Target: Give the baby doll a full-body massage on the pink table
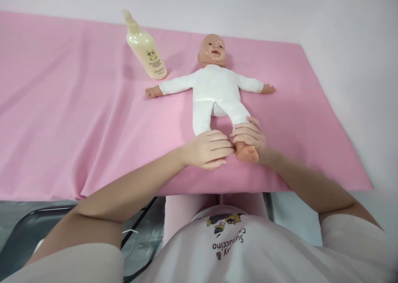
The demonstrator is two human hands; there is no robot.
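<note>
A baby doll (216, 84) with a bare plastic head, hands and feet and a white cloth body lies face up, arms spread and legs towards me. My right hand (253, 140) is closed round its lower leg on the right of the view, with the bare foot (247, 152) sticking out below the fingers. Over the end of the other leg lies my left hand (209, 149), fingers together and curled across it; that foot is hidden underneath. The left fingertips reach close to the visible foot, and whether they touch it is unclear.
A cream pump bottle (146, 50) with a cartoon label stands beyond the doll's arm on the left. Pink cloth (102, 108) with folds on its left side covers the table, whose near edge runs just in front of my body. A dark chair (37, 225) sits below at left.
</note>
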